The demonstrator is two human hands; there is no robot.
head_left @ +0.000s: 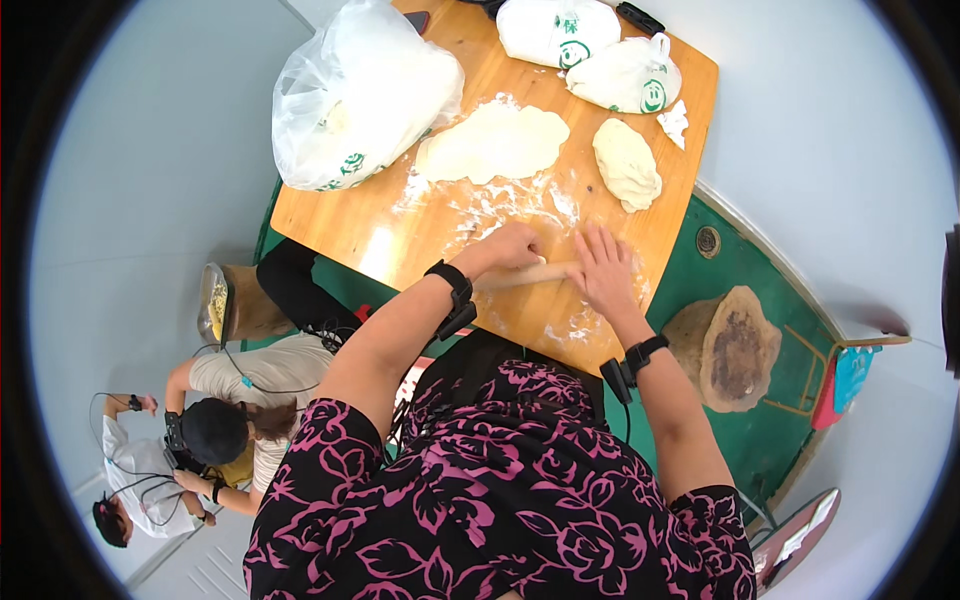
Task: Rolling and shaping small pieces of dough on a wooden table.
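Rolling is in hand: both hands, left hand [512, 246] and right hand [604, 270], press spread fingers on the rolling pin [530, 274]; next push toward the flat dough [492, 142] beyond on the desk [330, 215].

Both hands sit at the near edge of the wooden table [330, 215] with floury bare board just ahead, then the flat rolled sheet of dough [492, 143] and thick pale dough lump [627, 163] block the middle, big white plastic bag [355, 95] crowding the left.
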